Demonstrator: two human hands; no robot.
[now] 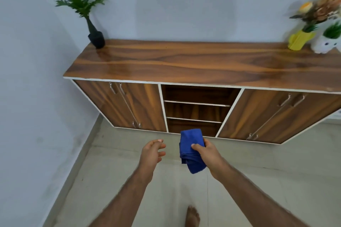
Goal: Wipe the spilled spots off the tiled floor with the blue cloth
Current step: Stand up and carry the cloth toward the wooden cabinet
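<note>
Head view, looking down past two bare forearms: the right hand [206, 151] grips a folded, deep-blue microfibre cloth [191, 150], thumb pressed across its front face and fingers wrapped behind, so the cloth stands upright in the fist with a loose corner drooping below the wrist. Just beside it, apart from the fabric, the left hand [153, 153] hovers empty, its fingers relaxed and half-spread toward the cloth.

Beneath both hands lies the pale grey tiled floor [114, 180]; beyond them stands a long, glossy wood-grain sideboard [184, 61] with white edging (a dark vase of green fronds and some potted flowers sit at its far ends). A bare foot [192, 216] shows below the hands.

No spilled spots can be made out on the tiles from this height, and the cloth is held well clear of the floor, so the wiping appears not yet begun. The likely risks: a thick, folded wad may skim over a spot rather than lift it, the dangling corner could drag residue across clean tile, and a bare foot on a wet patch invites a slip.
</note>
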